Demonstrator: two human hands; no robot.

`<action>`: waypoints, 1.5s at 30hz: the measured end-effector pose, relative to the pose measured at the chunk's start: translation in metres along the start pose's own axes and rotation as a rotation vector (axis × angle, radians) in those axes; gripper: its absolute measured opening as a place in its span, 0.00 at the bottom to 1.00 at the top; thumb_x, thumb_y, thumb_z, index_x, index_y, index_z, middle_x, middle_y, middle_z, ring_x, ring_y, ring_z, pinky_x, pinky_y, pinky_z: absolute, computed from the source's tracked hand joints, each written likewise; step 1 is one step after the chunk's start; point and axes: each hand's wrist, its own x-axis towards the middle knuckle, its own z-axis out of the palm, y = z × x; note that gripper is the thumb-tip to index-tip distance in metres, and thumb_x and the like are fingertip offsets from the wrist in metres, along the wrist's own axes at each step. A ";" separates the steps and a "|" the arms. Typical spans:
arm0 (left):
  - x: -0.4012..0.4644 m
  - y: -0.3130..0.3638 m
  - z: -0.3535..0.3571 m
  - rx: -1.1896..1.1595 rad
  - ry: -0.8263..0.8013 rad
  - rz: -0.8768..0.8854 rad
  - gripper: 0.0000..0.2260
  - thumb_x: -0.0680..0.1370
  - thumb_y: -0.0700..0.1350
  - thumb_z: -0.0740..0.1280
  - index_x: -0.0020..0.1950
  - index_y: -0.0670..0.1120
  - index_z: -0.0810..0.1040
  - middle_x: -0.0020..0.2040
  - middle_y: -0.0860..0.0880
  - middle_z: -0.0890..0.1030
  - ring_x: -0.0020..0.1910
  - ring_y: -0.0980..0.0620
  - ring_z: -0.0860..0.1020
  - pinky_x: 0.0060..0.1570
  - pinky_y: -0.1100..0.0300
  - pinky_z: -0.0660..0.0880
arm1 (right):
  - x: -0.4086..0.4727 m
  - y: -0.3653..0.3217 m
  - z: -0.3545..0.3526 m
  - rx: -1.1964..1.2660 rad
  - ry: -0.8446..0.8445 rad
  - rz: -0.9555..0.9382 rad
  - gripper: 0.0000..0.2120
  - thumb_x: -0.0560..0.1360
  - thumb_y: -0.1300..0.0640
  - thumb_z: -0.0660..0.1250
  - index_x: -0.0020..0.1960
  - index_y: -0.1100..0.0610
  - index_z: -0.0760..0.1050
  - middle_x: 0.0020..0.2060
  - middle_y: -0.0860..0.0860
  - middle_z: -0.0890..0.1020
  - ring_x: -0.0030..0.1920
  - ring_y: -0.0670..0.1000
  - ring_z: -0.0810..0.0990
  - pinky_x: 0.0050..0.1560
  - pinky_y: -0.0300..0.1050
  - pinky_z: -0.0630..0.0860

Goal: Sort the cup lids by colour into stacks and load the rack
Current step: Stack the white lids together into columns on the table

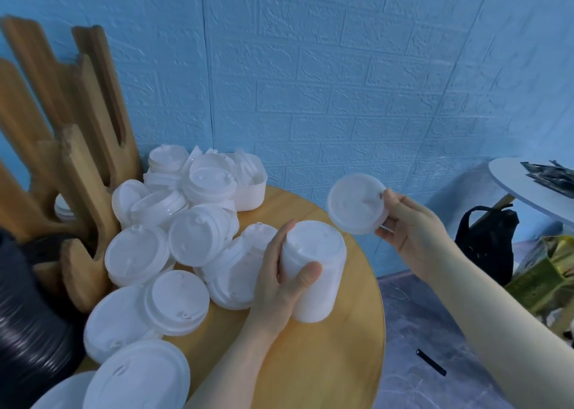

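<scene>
Lids (214,172) heaped in tub (251,192), left hand (281,284) gripping stack (313,272)

a round bench (348,331) stands against the wall (341,66). the rack (77,160) stands at the bench's far left edge, its prongs pointing up. a pile of lids (174,237) lies on the left half of the bench, just right of the rack, reaching back to a tub (251,191) near the wall. a ribbed stack (28,331) sits at the near left, before the rack. the left hand (279,284) holds a stack of lids (316,268) above the middle of the bench. the right hand (410,225) holds a single lid (354,206) right of and behind that stack, over the bench's far right edge. a second table (521,184) stands far right, with a bag (487,237) on the floor (419,331) below it.
</scene>
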 end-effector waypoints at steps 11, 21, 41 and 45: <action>0.003 -0.003 0.000 0.029 -0.051 0.030 0.37 0.67 0.62 0.71 0.71 0.74 0.55 0.69 0.73 0.67 0.71 0.69 0.65 0.67 0.67 0.64 | 0.002 0.005 0.030 -0.187 -0.141 0.221 0.09 0.78 0.58 0.64 0.54 0.60 0.78 0.37 0.53 0.78 0.30 0.49 0.73 0.28 0.40 0.69; 0.002 -0.005 0.000 0.069 -0.017 0.040 0.34 0.68 0.62 0.71 0.72 0.67 0.63 0.71 0.63 0.70 0.71 0.64 0.68 0.71 0.58 0.66 | -0.012 0.006 0.031 -0.732 -0.189 -0.070 0.12 0.76 0.49 0.68 0.59 0.46 0.78 0.53 0.45 0.80 0.46 0.42 0.78 0.43 0.34 0.71; 0.002 -0.007 -0.001 -0.011 -0.024 -0.004 0.38 0.65 0.61 0.73 0.72 0.68 0.60 0.68 0.71 0.71 0.69 0.67 0.70 0.63 0.68 0.71 | -0.024 0.002 0.011 -0.924 -0.385 -0.330 0.10 0.68 0.42 0.74 0.47 0.42 0.79 0.54 0.38 0.79 0.58 0.42 0.74 0.50 0.38 0.71; 0.002 -0.006 -0.001 0.000 -0.027 0.008 0.37 0.66 0.61 0.73 0.72 0.69 0.60 0.68 0.72 0.70 0.70 0.67 0.68 0.66 0.66 0.69 | -0.030 0.004 0.027 -0.958 -0.313 -0.359 0.16 0.62 0.37 0.72 0.40 0.47 0.75 0.61 0.35 0.75 0.62 0.37 0.69 0.56 0.32 0.66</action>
